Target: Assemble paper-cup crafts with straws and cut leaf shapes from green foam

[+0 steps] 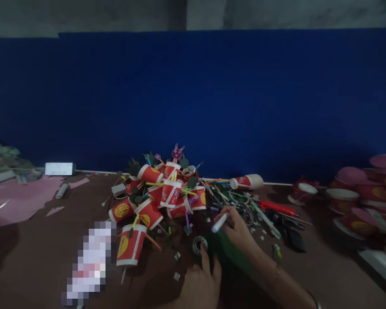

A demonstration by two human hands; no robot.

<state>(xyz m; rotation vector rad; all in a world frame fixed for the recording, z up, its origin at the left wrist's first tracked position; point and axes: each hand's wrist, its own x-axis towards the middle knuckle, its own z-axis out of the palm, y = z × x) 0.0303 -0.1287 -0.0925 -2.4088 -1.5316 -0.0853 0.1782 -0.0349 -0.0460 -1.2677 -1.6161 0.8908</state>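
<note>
My right hand [234, 225] is closed round a white marker pen [221, 222], its bluish end slanting down to the left. Dark green sheet material [227, 249] lies below that hand. Nearer to me, my left hand [201, 281] has its index finger stretched out and the thumb apart, the other fingers curled. That index fingertip touches a small round ring [196, 241] with a patterned rim, which looks like a tape roll. Just beyond is a heap of red paper cups [149, 212] with coloured straws, and a pink rabbit cutout [177, 152] tops it.
Pens and sticks [265, 219] lie tangled on the right, beside a red-handled tool [279, 208]. More cups [342, 199] stand far right. Left are pink paper [35, 193], a lit phone [59, 168] and a blurred-out object [90, 262]. A blue panel [193, 98] borders the table's back.
</note>
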